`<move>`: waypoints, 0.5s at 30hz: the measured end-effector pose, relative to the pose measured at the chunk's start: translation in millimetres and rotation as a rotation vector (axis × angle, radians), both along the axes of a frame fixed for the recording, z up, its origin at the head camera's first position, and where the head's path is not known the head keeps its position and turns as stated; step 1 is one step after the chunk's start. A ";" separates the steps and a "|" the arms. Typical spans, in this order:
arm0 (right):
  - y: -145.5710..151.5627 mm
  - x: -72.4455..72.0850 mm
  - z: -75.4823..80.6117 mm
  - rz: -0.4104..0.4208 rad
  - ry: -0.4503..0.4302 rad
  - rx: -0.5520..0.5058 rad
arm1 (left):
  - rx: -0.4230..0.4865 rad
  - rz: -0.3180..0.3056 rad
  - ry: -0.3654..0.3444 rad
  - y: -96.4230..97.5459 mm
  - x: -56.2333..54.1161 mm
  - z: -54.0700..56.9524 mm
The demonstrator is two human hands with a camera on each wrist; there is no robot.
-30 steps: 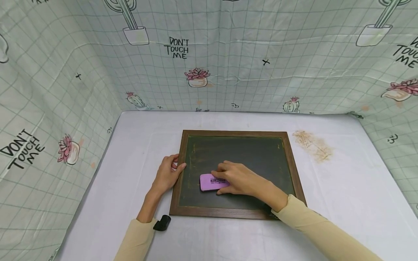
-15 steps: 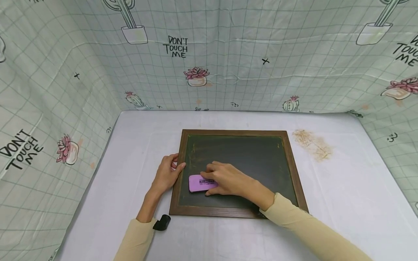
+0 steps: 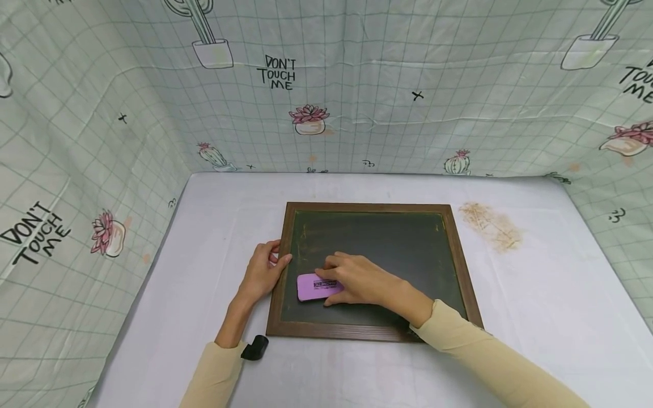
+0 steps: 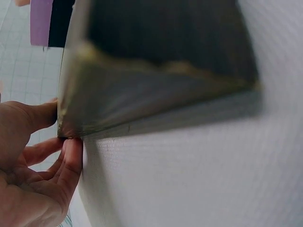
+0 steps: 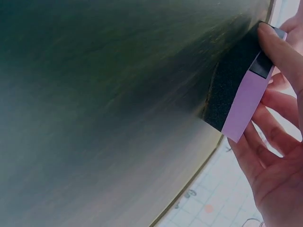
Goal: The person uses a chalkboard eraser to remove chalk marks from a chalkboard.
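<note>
A chalkboard [image 3: 377, 235] in a brown wooden frame lies flat in the middle of the head view. My right hand [image 3: 362, 279] holds a purple-topped eraser [image 3: 308, 288] against its lower left half, thumb on the near side and fingers on the far side. In the right wrist view the eraser's black felt [image 5: 229, 90] faces the dark board surface. At the board's left edge, my left hand [image 3: 262, 273] pinches the frame between thumb and fingers, as the left wrist view also shows. Faint yellowish marks [image 3: 306, 232] show on the board's upper left.
The board rests on a table with a white cover [image 3: 224, 209]. A brownish stain [image 3: 492, 226] marks the cover right of the board. Behind and at both sides hangs a checked cloth [image 3: 382, 68] with cactus prints. A black wrist camera [image 3: 255, 348] sits at the left cuff.
My right hand has slid the eraser left across the board, mostly in the first half second; since then it has hardly moved. My left hand stays at the frame.
</note>
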State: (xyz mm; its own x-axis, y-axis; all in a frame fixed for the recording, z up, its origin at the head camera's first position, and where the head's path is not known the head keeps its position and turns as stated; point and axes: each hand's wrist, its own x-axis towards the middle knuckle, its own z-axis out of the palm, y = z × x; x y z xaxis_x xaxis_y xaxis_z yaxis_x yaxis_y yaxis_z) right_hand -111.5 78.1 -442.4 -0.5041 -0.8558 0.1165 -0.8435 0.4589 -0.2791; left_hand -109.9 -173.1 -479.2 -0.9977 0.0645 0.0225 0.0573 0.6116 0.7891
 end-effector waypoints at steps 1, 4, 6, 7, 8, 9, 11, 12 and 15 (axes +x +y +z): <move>1.4 0.1 0.2 -0.001 -0.001 -0.002 | 0.001 0.000 0.001 0.0 -0.1 0.1; 5.9 0.1 -0.3 -0.001 0.002 -0.009 | 0.002 -0.002 0.010 -0.2 0.0 0.1; 9.3 0.1 -0.9 -0.003 0.003 -0.011 | 0.003 -0.002 0.016 -0.4 0.0 -0.2; 11.1 0.2 -1.0 -0.005 0.001 -0.012 | 0.006 -0.001 0.015 -0.3 0.2 -0.2; 13.1 0.3 -1.4 -0.007 0.000 -0.014 | 0.006 0.000 0.013 -0.3 0.2 -0.4; 15.2 0.5 -1.8 -0.009 -0.003 -0.016 | 0.005 -0.003 0.016 -0.5 0.5 -0.7; 19.4 1.0 -2.4 -0.014 -0.015 -0.019 | 0.004 -0.001 0.010 -0.3 0.7 -0.6; 21.5 1.1 -2.9 -0.017 -0.020 -0.022 | 0.004 0.001 0.005 -0.3 0.9 -0.3; 27.0 1.6 -3.9 -0.025 -0.031 -0.030 | 0.000 0.001 -0.001 -0.5 1.3 0.1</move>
